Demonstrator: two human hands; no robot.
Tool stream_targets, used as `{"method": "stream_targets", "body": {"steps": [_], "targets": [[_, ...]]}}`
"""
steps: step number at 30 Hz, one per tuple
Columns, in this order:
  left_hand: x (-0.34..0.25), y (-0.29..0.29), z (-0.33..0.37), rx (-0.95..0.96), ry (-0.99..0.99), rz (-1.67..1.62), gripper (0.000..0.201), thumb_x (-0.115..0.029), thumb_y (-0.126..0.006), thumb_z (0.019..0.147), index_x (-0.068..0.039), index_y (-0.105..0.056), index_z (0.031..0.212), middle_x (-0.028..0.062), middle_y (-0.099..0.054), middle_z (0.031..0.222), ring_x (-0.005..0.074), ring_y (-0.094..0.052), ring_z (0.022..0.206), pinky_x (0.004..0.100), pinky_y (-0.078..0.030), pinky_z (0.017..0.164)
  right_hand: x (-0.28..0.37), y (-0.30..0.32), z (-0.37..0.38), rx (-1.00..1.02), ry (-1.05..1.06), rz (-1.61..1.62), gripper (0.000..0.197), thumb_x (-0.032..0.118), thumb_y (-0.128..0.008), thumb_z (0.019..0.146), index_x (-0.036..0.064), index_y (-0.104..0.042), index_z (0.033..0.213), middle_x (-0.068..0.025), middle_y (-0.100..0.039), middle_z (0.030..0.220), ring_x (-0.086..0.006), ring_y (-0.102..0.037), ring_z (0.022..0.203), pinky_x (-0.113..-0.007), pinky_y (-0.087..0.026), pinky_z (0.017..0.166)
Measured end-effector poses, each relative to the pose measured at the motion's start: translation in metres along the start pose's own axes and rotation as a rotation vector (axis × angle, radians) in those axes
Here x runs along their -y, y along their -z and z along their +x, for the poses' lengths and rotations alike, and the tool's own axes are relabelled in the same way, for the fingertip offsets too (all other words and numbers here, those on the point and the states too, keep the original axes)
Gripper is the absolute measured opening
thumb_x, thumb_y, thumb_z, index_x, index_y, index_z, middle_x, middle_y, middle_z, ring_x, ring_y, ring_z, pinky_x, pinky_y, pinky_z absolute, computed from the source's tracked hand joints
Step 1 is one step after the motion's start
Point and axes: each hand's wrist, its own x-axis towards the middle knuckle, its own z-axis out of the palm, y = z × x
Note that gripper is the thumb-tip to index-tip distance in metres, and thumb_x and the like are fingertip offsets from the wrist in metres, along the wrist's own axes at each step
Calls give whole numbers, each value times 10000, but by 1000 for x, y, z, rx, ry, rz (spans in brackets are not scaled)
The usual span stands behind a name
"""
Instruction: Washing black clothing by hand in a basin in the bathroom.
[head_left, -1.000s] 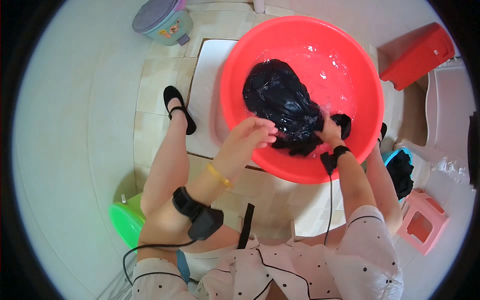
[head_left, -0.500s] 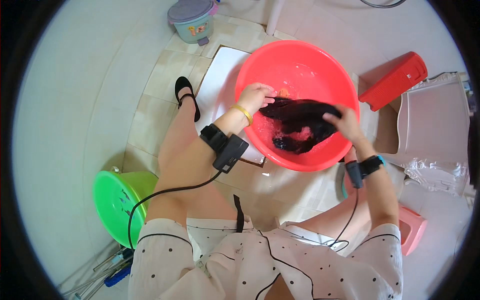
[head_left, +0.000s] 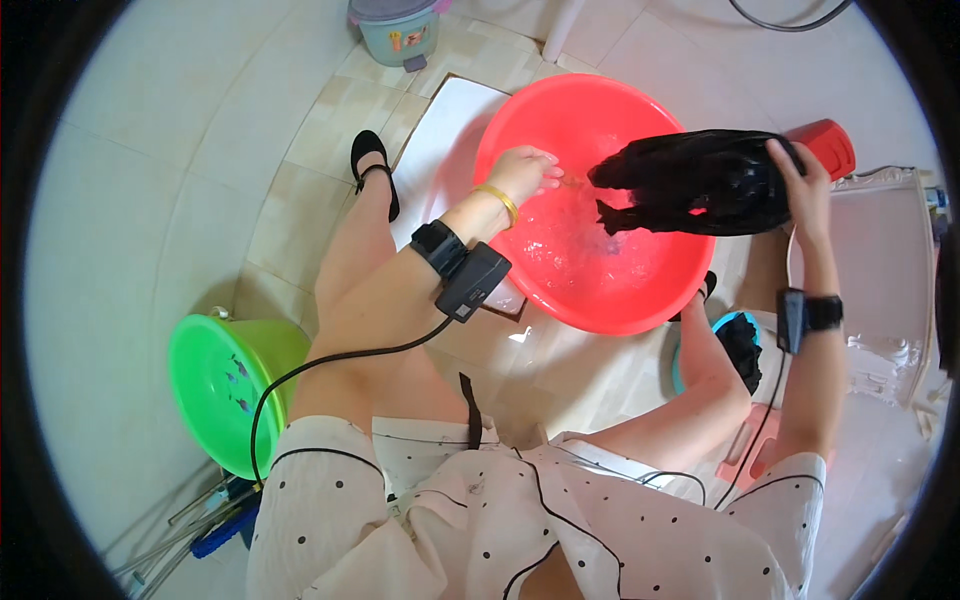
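Note:
My right hand (head_left: 800, 185) grips the right end of a wet, shiny black cloth (head_left: 715, 185). The cloth is lifted and stretches left above the right side of a large red basin (head_left: 565, 305); its ragged left ends hang over the water. What kind of cloth it is, I cannot make out. Over the basin's left side is my left hand (head_left: 530, 175), open, its fingers loosely bent and apart from the cloth. Below it lies rippling water with a small orange-brown patch.
A white raised slab (head_left: 458, 130) lies under the basin's left side. At the left stands a green bucket (head_left: 200, 420); a lidded bin (head_left: 400, 40) is at the back. Right are a blue tub with black cloth (head_left: 738, 350), a pink stool (head_left: 745, 450) and a red container (head_left: 830, 148).
My right hand has raised the black cloth out of the basin and swung it to the right. The left hand has let go of its end. A blue tub has come into view.

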Motion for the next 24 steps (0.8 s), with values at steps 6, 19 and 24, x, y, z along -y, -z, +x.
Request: {"method": "stream_targets", "body": {"steps": [6, 19, 24], "targets": [[2, -6, 3, 43, -30, 19, 224, -160, -459, 917, -32, -570, 1064, 116, -636, 1042, 197, -619, 945, 302, -465, 825, -125, -147, -27, 324, -33, -28, 403, 291, -722, 761, -7, -635, 1017, -155, -665, 929, -252, -639, 890, -360, -480, 811], [-19, -14, -9, 69, 69, -20, 222, -165, -486, 900, -32, -572, 1056, 96, -623, 1074, 183, -601, 988, 307, -441, 873, -212, -349, -163, 1158, -14, -130, 736, 102, -770, 640, 51, -407, 1278, -174, -514, 1206, -316, -504, 1130, -364, -431, 940], [-26, -22, -8, 117, 68, -45, 226, -160, -478, 903, -29, -570, 1061, 91, -624, 1071, 178, -601, 984, 301, -442, 869, -249, -339, -149, 1092, -33, -803, 824, 303, -696, 715, -15, -279, 1350, -207, -414, 1316, -337, -437, 1211, -385, -370, 1016]]}}
